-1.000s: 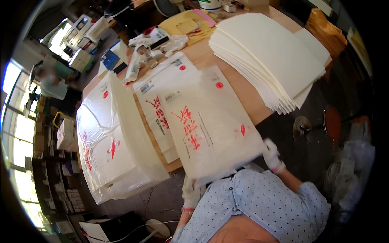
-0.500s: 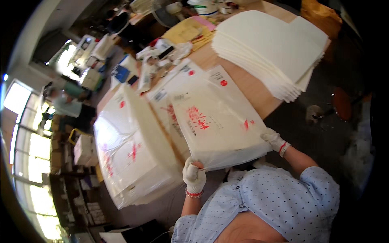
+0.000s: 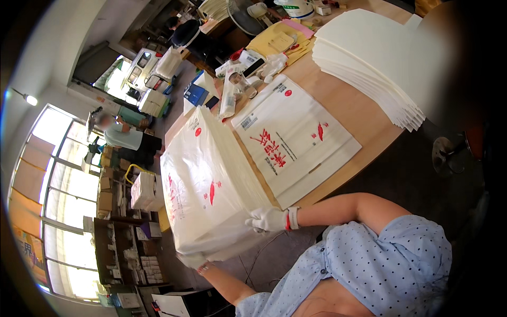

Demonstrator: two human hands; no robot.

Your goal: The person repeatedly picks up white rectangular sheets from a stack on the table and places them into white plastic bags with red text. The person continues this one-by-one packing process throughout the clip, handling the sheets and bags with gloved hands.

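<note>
A tall stack of clear plastic bags with white sheets inside and red print [image 3: 211,179] stands at the left of the table. My right hand [image 3: 265,220], in a white knit glove, rests against the stack's near right corner with its fingers stretched out. At the near left corner, my left hand [image 3: 193,260], gloved too, touches the bag's lower edge; its fingers are mostly hidden. To the right of the stack lies a flat pile of printed plastic bags [image 3: 301,138] with a slit handle.
A thick stack of white sheets [image 3: 364,58] sits at the right on the wooden table [image 3: 364,161]. Farther back are a glass jar [image 3: 244,84], a blue box [image 3: 196,94], yellow paper [image 3: 266,39] and a fan [image 3: 248,15]. A stool [image 3: 449,153] stands right; a person [image 3: 124,137] stands far left.
The filled bag that hung between my hands over the flat pile is no longer there. Both hands have moved left to the tall stack. The view has shifted, and the flat bags are uncovered.
</note>
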